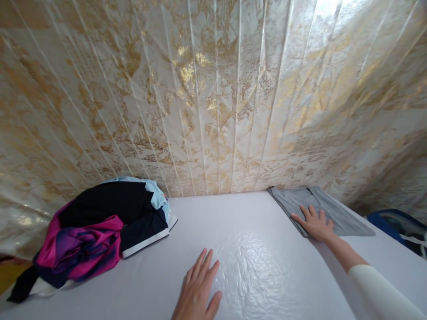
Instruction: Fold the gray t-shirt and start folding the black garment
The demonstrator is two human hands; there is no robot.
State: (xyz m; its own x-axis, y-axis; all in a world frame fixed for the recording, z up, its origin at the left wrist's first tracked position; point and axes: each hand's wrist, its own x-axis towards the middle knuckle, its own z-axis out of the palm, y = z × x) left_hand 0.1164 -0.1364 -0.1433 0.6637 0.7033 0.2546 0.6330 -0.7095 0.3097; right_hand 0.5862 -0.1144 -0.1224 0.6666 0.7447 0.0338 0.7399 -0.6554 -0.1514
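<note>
Flat on a folded grey garment (340, 218) rests my right hand (315, 223), its fingers spread over the near left part of the cloth. The garment lies at the far right of the white table, close to the curtain. My left hand (200, 286) is low in the middle of the view, over the table's shiny cover, fingers stretched and holding nothing. Off to its left sits a heap of clothes: a black piece (103, 202), a crumpled pink and purple piece (86, 249), a dark navy piece with a white edge (143, 233) and a light blue one (156, 195).
A white table (213, 222) with a glossy plastic cover stretches before me. Behind it hangs a gold-patterned curtain (213, 98) under clear plastic. Past the right edge is a blue item with a clear part (396, 224). Something yellow (13, 275) shows at the lower left.
</note>
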